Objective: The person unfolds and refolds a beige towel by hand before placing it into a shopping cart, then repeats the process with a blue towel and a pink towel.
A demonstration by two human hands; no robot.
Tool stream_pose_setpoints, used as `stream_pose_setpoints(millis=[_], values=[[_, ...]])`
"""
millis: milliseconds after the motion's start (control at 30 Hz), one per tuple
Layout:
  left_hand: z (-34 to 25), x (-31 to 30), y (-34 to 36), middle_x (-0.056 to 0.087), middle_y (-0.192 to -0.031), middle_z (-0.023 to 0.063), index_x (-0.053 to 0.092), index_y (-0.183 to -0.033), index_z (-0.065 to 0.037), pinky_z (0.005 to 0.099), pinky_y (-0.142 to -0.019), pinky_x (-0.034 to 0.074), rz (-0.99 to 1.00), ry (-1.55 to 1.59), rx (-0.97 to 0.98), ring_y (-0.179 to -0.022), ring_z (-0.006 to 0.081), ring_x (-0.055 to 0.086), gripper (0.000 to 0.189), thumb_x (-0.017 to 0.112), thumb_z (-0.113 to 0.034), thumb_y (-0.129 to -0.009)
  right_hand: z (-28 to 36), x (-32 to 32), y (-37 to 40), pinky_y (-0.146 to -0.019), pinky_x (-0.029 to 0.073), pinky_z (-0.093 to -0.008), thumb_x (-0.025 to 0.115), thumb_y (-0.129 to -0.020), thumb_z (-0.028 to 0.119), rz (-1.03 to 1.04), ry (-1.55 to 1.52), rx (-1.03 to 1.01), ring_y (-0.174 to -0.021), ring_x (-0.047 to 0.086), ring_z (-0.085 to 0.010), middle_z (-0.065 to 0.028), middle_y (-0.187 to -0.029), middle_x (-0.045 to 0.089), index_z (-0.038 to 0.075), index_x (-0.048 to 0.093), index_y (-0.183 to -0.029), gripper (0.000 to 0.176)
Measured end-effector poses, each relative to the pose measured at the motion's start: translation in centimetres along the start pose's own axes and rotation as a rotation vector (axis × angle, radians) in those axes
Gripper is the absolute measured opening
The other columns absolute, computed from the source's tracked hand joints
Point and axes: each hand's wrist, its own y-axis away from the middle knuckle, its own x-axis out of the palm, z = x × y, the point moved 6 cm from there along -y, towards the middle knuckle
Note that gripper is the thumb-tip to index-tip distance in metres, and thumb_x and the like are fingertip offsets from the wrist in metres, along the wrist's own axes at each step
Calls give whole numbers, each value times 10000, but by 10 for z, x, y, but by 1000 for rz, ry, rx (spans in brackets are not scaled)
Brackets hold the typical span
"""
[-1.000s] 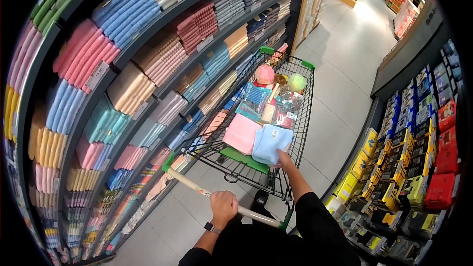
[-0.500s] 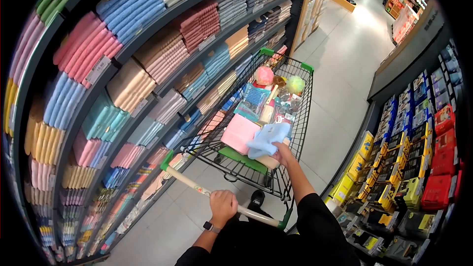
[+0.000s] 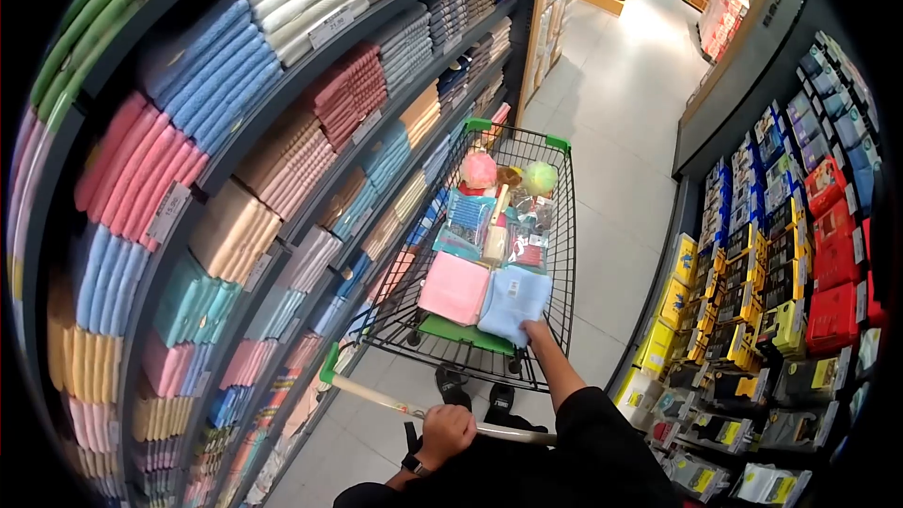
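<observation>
My left hand (image 3: 449, 435) is wrapped round the pale handle (image 3: 374, 397) of a shopping cart. Inside the cart, my right hand (image 3: 538, 332) has its fingers closed on the near right corner of a folded light-blue towel (image 3: 515, 297). That towel lies fairly flat beside a folded pink towel (image 3: 453, 288). Farther forward in the basket are a blue-and-white packet (image 3: 463, 224), a brush-like item with a pale handle (image 3: 496, 237), a pink ball-shaped puff (image 3: 479, 169) and a yellow-green one (image 3: 539, 178).
Shelves of folded towels (image 3: 221, 61) with price tags line the left side. On the right, racks hold boxed and packaged goods (image 3: 833, 245). A tiled aisle (image 3: 616, 122) runs ahead to more displays. My shoes (image 3: 500, 397) show beneath the cart.
The light-blue towel, crumpled and held up before, now lies flatter next to the pink one. My right hand has lowered to its near corner. My left hand stays on the handle.
</observation>
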Motion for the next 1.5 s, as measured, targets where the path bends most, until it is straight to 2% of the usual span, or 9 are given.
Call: stream_pose_setpoints(millis=[333,467,533,633,767,1133,1200,1367,1500], values=[[9,-8,-11,534,-706,27,556,-720,-101,327,-624,441,109,69,26,-668,208,555,117,612,-168,-797,102,32,85,-1053,390,-406,541,-781,27,314,-337,-138,-1162,521,-301,-160,-1248,548,-27,431,-1309,542],[9,-8,-13,534,-706,25,555,-720,-102,327,-619,438,109,74,29,-664,207,552,112,615,-160,-794,-9,-5,-6,-680,533,-391,584,-782,113,-94,21,87,-837,633,-274,-166,-1011,624,-69,525,-1153,418],[13,-10,-13,534,-706,25,554,-721,-101,327,-617,438,109,67,30,-661,208,550,110,618,-158,-790,-52,-37,-43,-509,501,-387,584,-753,157,-257,337,149,-554,623,-290,-185,-622,619,-55,640,-762,219],[15,-11,-17,535,-706,25,554,-720,-100,327,-615,437,91,65,29,-654,209,548,109,620,-156,-785,-24,-33,-30,-562,455,-465,572,-800,260,-120,325,18,-637,599,-279,-145,-738,607,3,581,-894,274],[17,-9,-13,567,-711,9,577,-720,-106,331,-622,450,99,58,-6,-657,204,570,84,617,-151,-778,68,2,42,-764,509,-482,552,-811,251,-430,905,-302,-864,643,-393,-221,-967,657,17,612,-949,279],[23,-8,-19,560,-716,10,575,-729,-102,310,-621,454,123,85,6,-658,186,566,88,622,-155,-782,108,182,50,-896,452,-461,597,-718,85,13,1149,-1408,-1015,557,-360,-154,-1070,601,52,615,-1007,291],[27,-7,-16,591,-733,-5,586,-737,-105,300,-617,459,127,97,17,-653,170,584,77,624,-159,-777,84,182,23,-1000,385,-476,617,-706,172,172,1504,-1013,-1121,524,-323,-120,-1084,604,67,653,-947,265],[33,-7,-15,576,-722,0,579,-739,-108,289,-622,461,155,96,55,-649,165,579,90,615,-171,-792,68,137,5,-1005,373,-505,611,-712,199,-30,1495,-1251,-1096,537,-287,-98,-1044,618,83,675,-902,231],[34,-9,-16,535,-698,1,582,-753,-116,291,-617,454,181,67,102,-647,168,563,94,597,-185,-815,79,147,-3,-981,397,-483,586,-734,156,-5,1495,-1014,-1102,548,-284,-112,-1032,641,70,668,-900,205]])
